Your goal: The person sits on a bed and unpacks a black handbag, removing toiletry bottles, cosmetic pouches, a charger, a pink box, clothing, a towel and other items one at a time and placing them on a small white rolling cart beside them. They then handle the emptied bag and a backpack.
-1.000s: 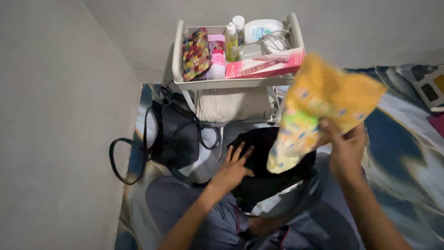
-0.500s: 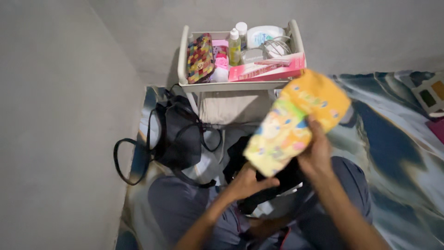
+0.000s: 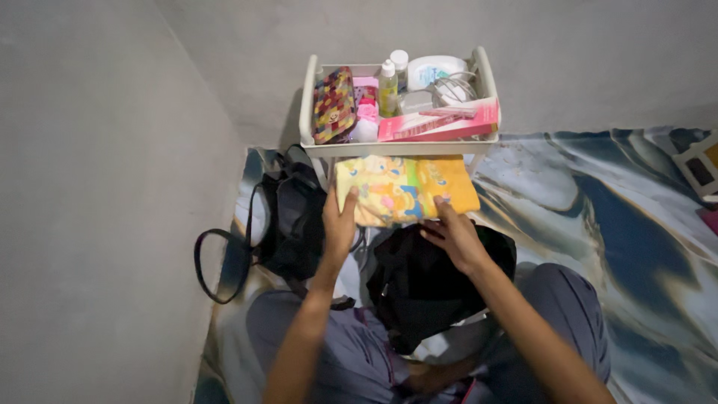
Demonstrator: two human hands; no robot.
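A folded yellow and orange printed cloth lies flat on the lower shelf of a white trolley. My left hand grips its left edge, thumb on top. My right hand rests its fingers on the cloth's front edge. Under my right wrist, a black garment lies across my lap.
The trolley's top tray holds a multicoloured pouch, bottles, a white tub and a pink box. A black bag with long straps sits left of the trolley by the grey wall. A blue patterned sheet covers the floor.
The yellow cloth went from raised in my right hand down onto the trolley's lower shelf. My left hand left the black garment and took the cloth's left edge.
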